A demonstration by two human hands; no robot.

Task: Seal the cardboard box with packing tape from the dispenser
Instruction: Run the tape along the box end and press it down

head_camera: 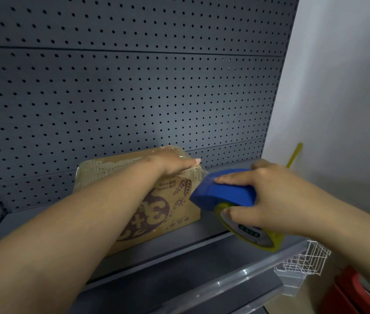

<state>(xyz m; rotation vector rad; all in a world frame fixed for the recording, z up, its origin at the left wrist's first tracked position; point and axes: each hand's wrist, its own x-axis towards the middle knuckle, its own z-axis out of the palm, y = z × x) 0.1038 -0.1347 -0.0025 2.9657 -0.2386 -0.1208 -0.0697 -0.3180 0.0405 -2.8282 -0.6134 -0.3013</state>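
Observation:
A brown cardboard box (pixel 175 209) with purple print stands on the grey shelf (pixel 179 243), its top covered with tape strips. My left hand (pixel 170 163) lies flat on the box's top right corner, fingers pressing down. My right hand (pixel 267 196) grips a blue tape dispenser (pixel 222 193) with a yellowish roll of tape (pixel 258 236), held just right of the box's upper right edge. A clear strip of tape runs from the dispenser's nose to that corner.
A dark grey pegboard (pixel 134 87) backs the shelf. A white wire basket (pixel 306 259) hangs at the shelf's right end. A white wall (pixel 337 87) stands to the right with a yellow stick (pixel 294 155) leaning on it. Red items (pixel 360 291) sit at lower right.

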